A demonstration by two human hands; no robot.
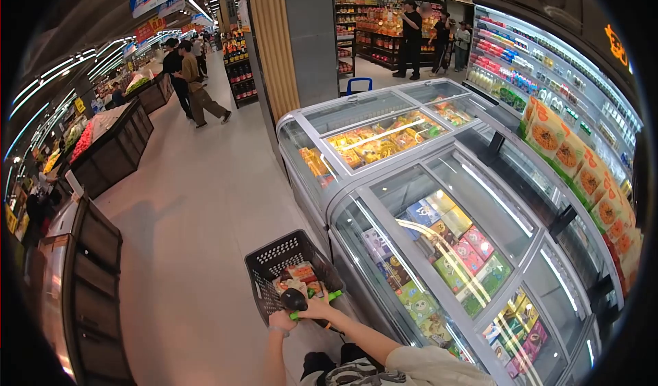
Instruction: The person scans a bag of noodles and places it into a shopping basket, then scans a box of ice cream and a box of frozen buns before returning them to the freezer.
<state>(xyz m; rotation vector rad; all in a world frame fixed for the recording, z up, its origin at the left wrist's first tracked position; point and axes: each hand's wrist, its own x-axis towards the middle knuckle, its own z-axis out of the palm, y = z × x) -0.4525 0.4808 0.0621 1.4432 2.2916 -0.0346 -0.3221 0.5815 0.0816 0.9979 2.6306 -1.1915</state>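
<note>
You've got 1 black basket (274, 257) at lower centre, just beside the front freezer. Inside: 1 dark round item (295, 298) plus some orange-red packs (301, 272), overlapped, can't count. 2 green handle pieces (334, 295) visible. Your left hand (279, 320) and right hand (317, 308) are both at the near side of the basket, by the dark item and green pieces; fingers partly hidden, can't tell whether either grips.

Right half: 2 glass-topped freezers, rear (306, 195) with yellow packs, front (351, 273) with coloured boxes. Pale floor (185, 201) left of them. Produce stand (113, 146) on the left, lit fridge (541, 64) upper right. 2 walkers (199, 84) upper left; 3 people (411, 36) upper right.
</note>
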